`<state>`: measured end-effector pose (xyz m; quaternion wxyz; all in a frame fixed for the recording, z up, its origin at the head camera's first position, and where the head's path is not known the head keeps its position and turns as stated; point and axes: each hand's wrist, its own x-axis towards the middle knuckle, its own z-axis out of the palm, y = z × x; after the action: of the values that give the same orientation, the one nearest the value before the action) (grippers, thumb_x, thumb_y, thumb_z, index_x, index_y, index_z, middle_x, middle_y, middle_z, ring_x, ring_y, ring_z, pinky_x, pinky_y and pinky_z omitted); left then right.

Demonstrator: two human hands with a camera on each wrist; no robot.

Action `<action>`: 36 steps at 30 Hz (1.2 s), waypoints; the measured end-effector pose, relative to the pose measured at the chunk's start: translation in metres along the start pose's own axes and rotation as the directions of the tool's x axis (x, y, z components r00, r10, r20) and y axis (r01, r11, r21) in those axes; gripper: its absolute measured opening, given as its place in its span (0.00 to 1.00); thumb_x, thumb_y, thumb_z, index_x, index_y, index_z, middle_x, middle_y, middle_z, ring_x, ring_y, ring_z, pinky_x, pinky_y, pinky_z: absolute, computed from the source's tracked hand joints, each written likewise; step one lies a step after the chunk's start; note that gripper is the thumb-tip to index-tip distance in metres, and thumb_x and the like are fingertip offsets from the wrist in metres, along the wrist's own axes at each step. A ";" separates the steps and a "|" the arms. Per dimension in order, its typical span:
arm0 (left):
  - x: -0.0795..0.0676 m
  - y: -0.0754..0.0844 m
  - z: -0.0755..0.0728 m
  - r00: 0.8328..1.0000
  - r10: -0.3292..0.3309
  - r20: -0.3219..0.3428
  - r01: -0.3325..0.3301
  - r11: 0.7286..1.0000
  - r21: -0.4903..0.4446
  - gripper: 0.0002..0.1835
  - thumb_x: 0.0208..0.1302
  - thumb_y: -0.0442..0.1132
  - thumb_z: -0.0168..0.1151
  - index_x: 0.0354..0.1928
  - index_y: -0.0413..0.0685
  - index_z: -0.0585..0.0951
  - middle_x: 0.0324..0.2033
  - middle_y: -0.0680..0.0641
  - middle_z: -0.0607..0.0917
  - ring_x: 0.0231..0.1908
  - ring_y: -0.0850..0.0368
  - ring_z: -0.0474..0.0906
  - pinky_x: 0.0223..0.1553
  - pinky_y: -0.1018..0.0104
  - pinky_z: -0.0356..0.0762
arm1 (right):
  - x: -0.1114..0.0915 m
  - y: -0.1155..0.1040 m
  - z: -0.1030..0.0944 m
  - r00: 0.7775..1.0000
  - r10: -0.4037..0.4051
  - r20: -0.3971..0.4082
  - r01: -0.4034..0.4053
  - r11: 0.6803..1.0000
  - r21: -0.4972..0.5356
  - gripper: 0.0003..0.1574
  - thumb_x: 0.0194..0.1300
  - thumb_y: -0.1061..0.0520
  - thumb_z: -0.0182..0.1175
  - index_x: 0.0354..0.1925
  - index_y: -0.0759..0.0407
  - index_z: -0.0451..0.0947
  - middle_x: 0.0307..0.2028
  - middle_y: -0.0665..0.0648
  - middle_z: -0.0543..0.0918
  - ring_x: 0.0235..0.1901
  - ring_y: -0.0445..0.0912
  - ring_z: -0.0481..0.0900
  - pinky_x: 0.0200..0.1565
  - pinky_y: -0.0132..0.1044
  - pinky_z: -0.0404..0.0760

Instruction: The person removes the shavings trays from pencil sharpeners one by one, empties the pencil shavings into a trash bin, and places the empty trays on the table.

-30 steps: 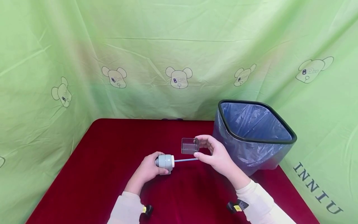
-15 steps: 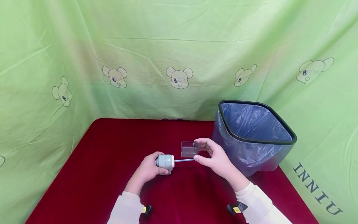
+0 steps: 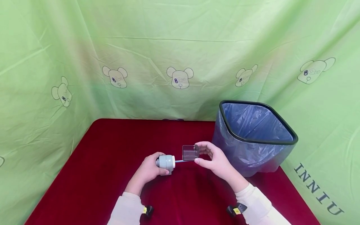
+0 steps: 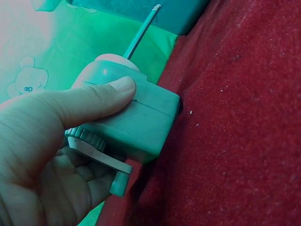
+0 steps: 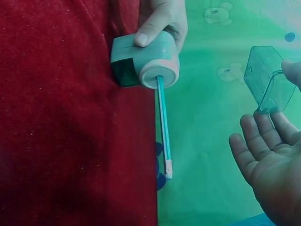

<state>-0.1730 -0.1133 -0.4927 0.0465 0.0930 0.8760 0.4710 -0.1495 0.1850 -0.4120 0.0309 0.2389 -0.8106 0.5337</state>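
My left hand (image 3: 149,170) grips a grey-green crank pencil sharpener (image 3: 166,163) low over the red cloth, its thumb pressed on the housing in the left wrist view. The sharpener's crank handle (image 4: 108,162) sticks out by the curled fingers. A blue-striped pencil (image 5: 163,125) juts from the pale round front, and a dark square opening (image 5: 124,71) shows in the housing beside it. Between thumb and fingers, my right hand (image 3: 215,159) pinches a clear smoky plastic shavings drawer (image 3: 190,153). In the head view the drawer overlaps the pencil's far end.
At the right stands a bin with a black rim (image 3: 265,142) and a bluish plastic liner. Red cloth (image 3: 126,137) covers the table, and a few pale specks (image 4: 194,118) lie on it. Green printed curtain (image 3: 180,37) hangs behind and at both sides.
My right hand has lowered the drawer a little toward me, so it now overlaps the pencil's end in the head view. The left hand and sharpener have stayed in place.
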 end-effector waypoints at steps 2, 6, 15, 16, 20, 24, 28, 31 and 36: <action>0.000 0.000 0.000 1.000 0.000 0.001 0.000 1.000 0.000 0.35 0.47 0.40 0.85 0.59 0.53 0.78 0.46 0.49 0.83 0.43 0.51 0.78 0.45 0.54 0.80 | -0.001 0.003 0.001 1.000 0.002 0.007 -0.002 1.000 -0.002 0.31 0.62 0.59 0.73 0.62 0.54 0.75 0.49 0.55 0.85 0.50 0.50 0.83 0.57 0.39 0.79; 0.000 0.000 0.000 1.000 0.003 0.003 -0.003 1.000 0.000 0.35 0.46 0.40 0.85 0.58 0.52 0.79 0.46 0.50 0.84 0.42 0.51 0.79 0.45 0.54 0.80 | -0.002 0.004 0.002 1.000 0.013 0.014 -0.013 1.000 0.005 0.32 0.61 0.59 0.74 0.62 0.54 0.75 0.49 0.56 0.85 0.50 0.51 0.83 0.58 0.43 0.79; 0.001 0.001 -0.002 1.000 0.008 -0.001 -0.008 1.000 0.008 0.35 0.47 0.41 0.85 0.58 0.52 0.79 0.46 0.50 0.83 0.42 0.51 0.78 0.45 0.54 0.80 | -0.003 0.006 0.006 1.000 0.017 0.018 -0.018 1.000 0.023 0.32 0.60 0.60 0.74 0.61 0.55 0.76 0.49 0.58 0.85 0.49 0.51 0.84 0.58 0.45 0.80; 0.001 0.001 -0.002 1.000 0.008 0.000 -0.008 1.000 0.008 0.35 0.47 0.41 0.85 0.59 0.52 0.79 0.46 0.50 0.83 0.42 0.51 0.78 0.45 0.54 0.80 | -0.004 0.007 0.006 1.000 0.017 0.018 -0.017 1.000 0.023 0.32 0.60 0.60 0.74 0.61 0.55 0.76 0.49 0.57 0.85 0.49 0.51 0.84 0.58 0.42 0.80; 0.000 0.000 -0.001 1.000 0.000 0.005 0.000 1.000 0.000 0.35 0.47 0.42 0.85 0.58 0.53 0.78 0.46 0.49 0.83 0.42 0.51 0.78 0.45 0.54 0.81 | -0.006 0.009 0.009 1.000 0.015 0.023 -0.015 1.000 0.027 0.32 0.60 0.60 0.74 0.61 0.56 0.76 0.48 0.58 0.85 0.48 0.53 0.83 0.55 0.34 0.79; -0.001 0.000 0.000 1.000 0.001 0.007 -0.001 1.000 -0.008 0.34 0.47 0.41 0.85 0.58 0.53 0.78 0.46 0.49 0.83 0.42 0.51 0.78 0.45 0.54 0.81 | -0.007 0.012 0.011 0.999 0.022 0.028 -0.022 1.000 0.021 0.32 0.60 0.60 0.74 0.61 0.56 0.76 0.48 0.58 0.85 0.49 0.54 0.83 0.57 0.41 0.80; -0.001 0.001 0.000 1.000 0.002 0.008 -0.002 1.000 -0.014 0.35 0.47 0.41 0.85 0.58 0.53 0.78 0.46 0.49 0.83 0.42 0.50 0.78 0.44 0.55 0.81 | -0.009 0.014 0.014 0.999 0.035 0.028 -0.036 0.999 0.002 0.32 0.60 0.59 0.75 0.61 0.55 0.76 0.49 0.57 0.85 0.50 0.53 0.83 0.59 0.46 0.79; 0.000 0.001 0.000 1.000 0.002 0.007 -0.002 1.000 -0.013 0.35 0.47 0.41 0.85 0.58 0.53 0.79 0.45 0.49 0.83 0.42 0.51 0.78 0.44 0.55 0.80 | -0.010 0.016 0.015 0.999 0.046 0.029 -0.046 0.999 -0.009 0.32 0.60 0.57 0.75 0.61 0.54 0.76 0.49 0.56 0.85 0.50 0.52 0.83 0.59 0.43 0.79; 0.000 0.000 0.000 1.000 0.008 0.006 -0.008 1.000 -0.008 0.34 0.46 0.41 0.85 0.57 0.53 0.79 0.44 0.49 0.83 0.41 0.51 0.78 0.43 0.56 0.80 | -0.012 0.020 0.016 0.998 0.058 0.032 -0.058 0.998 -0.020 0.32 0.60 0.57 0.75 0.61 0.54 0.76 0.50 0.55 0.84 0.51 0.51 0.82 0.59 0.48 0.79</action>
<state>-0.1733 -0.1133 -0.4924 0.0477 0.0977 0.8735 0.4745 -0.1444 0.1812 -0.4396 0.0046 0.2236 -0.8226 0.5228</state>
